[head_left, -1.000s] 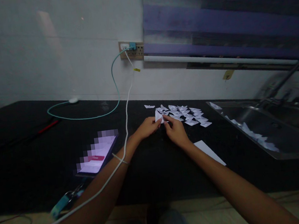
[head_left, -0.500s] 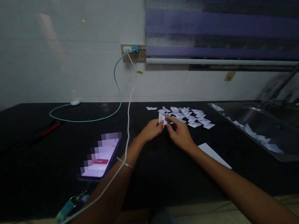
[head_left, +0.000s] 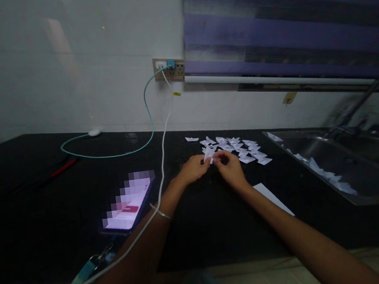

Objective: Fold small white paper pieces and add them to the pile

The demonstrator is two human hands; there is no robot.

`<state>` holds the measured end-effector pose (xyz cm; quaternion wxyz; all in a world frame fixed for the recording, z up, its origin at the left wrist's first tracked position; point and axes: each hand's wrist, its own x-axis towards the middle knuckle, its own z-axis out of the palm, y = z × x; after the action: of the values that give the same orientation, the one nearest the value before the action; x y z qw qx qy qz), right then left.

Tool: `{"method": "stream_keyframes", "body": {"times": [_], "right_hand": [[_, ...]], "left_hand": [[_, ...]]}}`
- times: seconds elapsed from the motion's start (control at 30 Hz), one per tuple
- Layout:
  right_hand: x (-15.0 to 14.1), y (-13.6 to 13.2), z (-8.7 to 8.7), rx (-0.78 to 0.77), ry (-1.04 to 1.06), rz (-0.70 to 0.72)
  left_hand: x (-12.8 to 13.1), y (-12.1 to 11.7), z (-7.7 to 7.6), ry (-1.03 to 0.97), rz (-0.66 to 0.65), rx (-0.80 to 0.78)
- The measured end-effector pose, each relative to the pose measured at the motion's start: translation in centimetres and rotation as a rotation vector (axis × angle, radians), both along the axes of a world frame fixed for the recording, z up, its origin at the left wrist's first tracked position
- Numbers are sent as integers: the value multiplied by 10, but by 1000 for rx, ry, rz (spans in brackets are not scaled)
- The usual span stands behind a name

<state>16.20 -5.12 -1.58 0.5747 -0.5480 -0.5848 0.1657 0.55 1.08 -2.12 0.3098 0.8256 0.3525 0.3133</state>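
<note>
Folded paper shifts from flat-sided to many-pointed

Where it showed a broad, flat-looking face a second ago, it now rises in several narrow points. The right hand has changed too: its index finger, earlier stretched across the paper, is now bent, its tip drawn back near the thumb. That hand pinches the paper's right edge, while the left hand pinches its left side between thumb and fingers. The paper is held between the two hands, just in front of the paper boats on the black counter.

Thumbs and fingertips hide the paper's lower part, so its folds are hard to make out. The right forearm partly covers a white sheet. Pixelation masks much of the phone, and the sink runs off the right edge.
</note>
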Motion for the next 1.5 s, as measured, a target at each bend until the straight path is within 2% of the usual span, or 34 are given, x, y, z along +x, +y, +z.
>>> {"method": "stream_keyframes", "body": {"times": [0.1,0.3,0.43,0.57,0.73,0.9,1.0,1.2,1.27,1.33,1.43,1.5], "right_hand": [[1,3,-2,-21,123,35],[5,7,-5,-86,275,81],[5,8,-8,-116,332,85],[2,4,-5,-34,112,118],[-3,-6,0,88,-272,61],[-6,-10,-2,121,-418,52],[-10,-13,-1,119,-461,58],[-21,-21,0,137,-536,90],[-21,-21,2,153,-506,113],[-19,-19,4,157,-389,131],[-10,-8,5,106,-15,71],[-4,0,4,-18,230,86]], "left_hand": [[0,-1,1,27,21,9],[-1,-4,6,33,-26,13],[-2,-6,6,-31,-56,14],[-4,-2,4,-95,-81,-15],[-4,7,0,-235,-183,-227],[-7,6,2,-352,-282,-373],[-7,3,5,-344,-234,-364],[-7,1,10,-330,-84,-244],[-9,1,11,-364,-73,-233],[-9,0,12,-395,-65,-240],[-8,-1,13,-395,-55,-255],[-7,-3,12,-351,-87,-251]]}}
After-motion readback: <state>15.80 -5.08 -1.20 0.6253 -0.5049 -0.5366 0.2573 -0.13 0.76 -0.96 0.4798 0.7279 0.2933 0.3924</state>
